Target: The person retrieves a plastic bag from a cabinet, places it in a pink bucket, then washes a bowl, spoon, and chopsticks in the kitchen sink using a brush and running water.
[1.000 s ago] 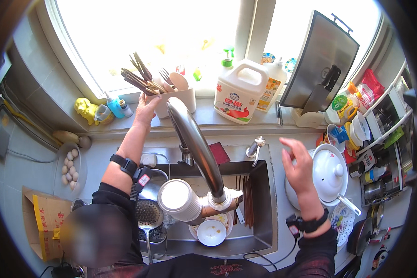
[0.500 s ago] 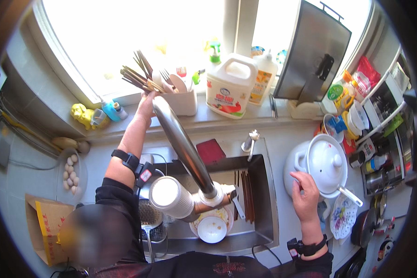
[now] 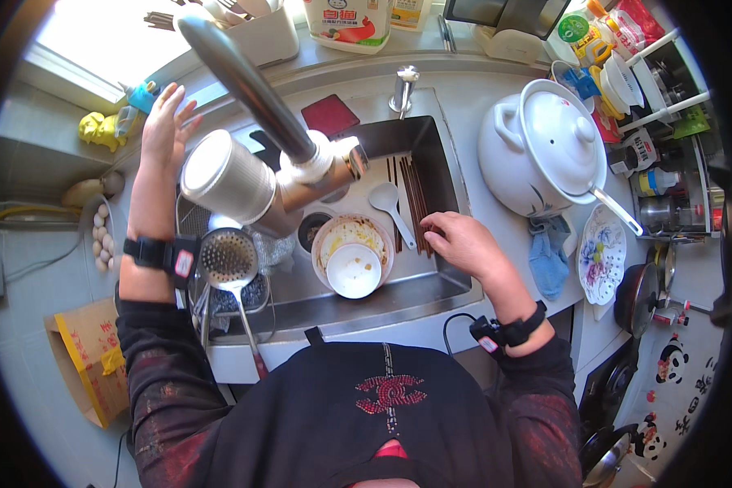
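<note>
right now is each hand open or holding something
Left hand: open, empty.
Right hand: half-curled by the brown chopsticks; whether gripping, cannot tell.

Sink looks satin metal on my remote feed; chopsticks smooth, wood-like; skimmer shiny metal; pot glossy, enamel-like; rag matt cloth; bag dull paper.

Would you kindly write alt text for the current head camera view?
A person's right hand is at brown chopsticks in a kitchen sink, its grip unclear, while the left hand is open, left of the faucet. A white spoon and food-stained dishes lie in the sink; a lidded white pot stands to its right.
</note>
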Demonstrator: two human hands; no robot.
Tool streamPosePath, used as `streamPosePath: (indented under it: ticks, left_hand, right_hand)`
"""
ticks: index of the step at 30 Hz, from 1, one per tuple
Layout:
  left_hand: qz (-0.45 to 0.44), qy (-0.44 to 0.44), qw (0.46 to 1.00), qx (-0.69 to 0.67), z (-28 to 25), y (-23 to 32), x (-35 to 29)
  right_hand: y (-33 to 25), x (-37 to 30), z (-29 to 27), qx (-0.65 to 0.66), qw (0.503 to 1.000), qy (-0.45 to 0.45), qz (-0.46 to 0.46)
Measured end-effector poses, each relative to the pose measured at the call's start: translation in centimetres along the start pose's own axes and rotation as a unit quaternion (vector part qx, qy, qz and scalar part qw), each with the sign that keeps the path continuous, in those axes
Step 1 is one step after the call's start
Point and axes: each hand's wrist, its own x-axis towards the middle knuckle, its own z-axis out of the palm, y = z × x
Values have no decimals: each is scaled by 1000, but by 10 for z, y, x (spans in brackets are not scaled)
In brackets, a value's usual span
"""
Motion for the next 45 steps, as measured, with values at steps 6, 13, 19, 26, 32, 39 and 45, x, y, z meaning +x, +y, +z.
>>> streamPosePath:
  ticks: [6,13,19,26,32,39,45]
  left_hand:
    - [-71,-53,994,-63,-12,-31,-137]
    - [-222,-135,961,-90,16,-71,-266]
    - [-259,-148,953,-44,35,-88,-320]
    - [-250,-68,966,-19,35,-82,-342]
    - [-274,12,961,-30,33,-97,-365]
    - [-294,69,952,-55,22,-110,-376]
    - [-301,62,950,-51,19,-122,-369]
  right_hand:
    - [6,-40,25,-65,994,-82,-4]
    - [2,-176,0,-58,983,-170,51]
    - [26,-187,14,-34,945,-325,5]
    - [52,2,98,-145,976,-157,-37]
    - [85,66,130,-291,902,-303,103]
    - [104,80,147,-287,919,-267,-45]
    - [111,105,161,-265,933,-245,-7]
